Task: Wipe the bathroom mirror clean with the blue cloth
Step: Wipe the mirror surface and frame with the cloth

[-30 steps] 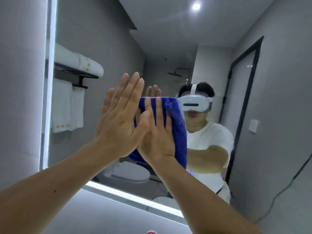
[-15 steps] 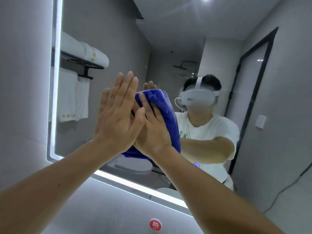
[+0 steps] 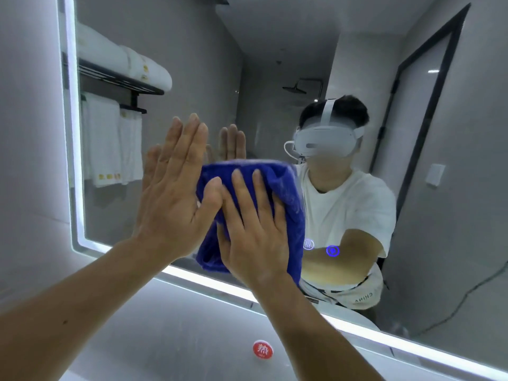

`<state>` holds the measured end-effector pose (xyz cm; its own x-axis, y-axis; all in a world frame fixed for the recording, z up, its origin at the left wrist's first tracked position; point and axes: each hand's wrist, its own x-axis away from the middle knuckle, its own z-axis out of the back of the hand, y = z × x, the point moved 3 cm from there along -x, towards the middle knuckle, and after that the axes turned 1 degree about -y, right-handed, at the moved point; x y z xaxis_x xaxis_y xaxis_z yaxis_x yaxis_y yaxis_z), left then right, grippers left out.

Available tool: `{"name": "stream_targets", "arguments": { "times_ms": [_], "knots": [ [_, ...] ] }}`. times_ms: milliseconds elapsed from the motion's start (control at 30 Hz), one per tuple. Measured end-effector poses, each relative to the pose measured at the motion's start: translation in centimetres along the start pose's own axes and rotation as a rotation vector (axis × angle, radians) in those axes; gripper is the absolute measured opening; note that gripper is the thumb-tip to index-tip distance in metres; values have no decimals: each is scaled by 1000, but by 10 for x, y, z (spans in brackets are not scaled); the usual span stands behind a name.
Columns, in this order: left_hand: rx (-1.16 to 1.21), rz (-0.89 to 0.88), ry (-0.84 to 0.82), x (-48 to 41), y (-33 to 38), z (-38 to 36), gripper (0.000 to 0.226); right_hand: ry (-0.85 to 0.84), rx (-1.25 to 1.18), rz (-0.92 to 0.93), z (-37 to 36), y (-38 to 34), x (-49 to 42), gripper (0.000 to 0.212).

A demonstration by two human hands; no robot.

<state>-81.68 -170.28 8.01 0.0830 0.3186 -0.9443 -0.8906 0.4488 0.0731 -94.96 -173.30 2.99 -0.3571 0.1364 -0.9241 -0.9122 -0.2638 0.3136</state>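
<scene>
blue cloth (image 3: 286, 193) | right hand (image 3: 255, 237) pressing flat; left hand (image 3: 173, 199) flat alongside

Grey walls (image 3: 27, 133) on all sides. At 10 o'clock a black rack (image 3: 121, 83) carries white towels (image 3: 103, 144). At 2 o'clock is a dark-framed door (image 3: 415, 119), and at 6 o'clock a round red sticker (image 3: 263, 349).

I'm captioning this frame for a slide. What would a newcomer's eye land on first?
The bright blue cloth at the centre, pressed flat to the mirror by the right hand. The left hand lies open-fingered on the glass just left of it. The mirror's glowing white edge strip runs down the left and along the bottom.
</scene>
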Motion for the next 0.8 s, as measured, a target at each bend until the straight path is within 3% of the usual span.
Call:
{"name": "stream_targets", "arguments": {
  "times_ms": [300, 500, 633, 800],
  "knots": [
    [-9, 30, -153, 54, 0, -18, 64, -174, 120, 177, 6, 12, 111, 57],
    [3, 21, -195, 65, 24, -28, 63, -292, 211, 357, 39, 75, 175, 51],
    [48, 24, -218, 62, 49, -35, 64, -289, 217, 285, 74, 137, 191, 57],
    [58, -6, -211, 54, 65, -34, 64, -290, 224, 175, 104, 189, 206, 46]
  ]
}}
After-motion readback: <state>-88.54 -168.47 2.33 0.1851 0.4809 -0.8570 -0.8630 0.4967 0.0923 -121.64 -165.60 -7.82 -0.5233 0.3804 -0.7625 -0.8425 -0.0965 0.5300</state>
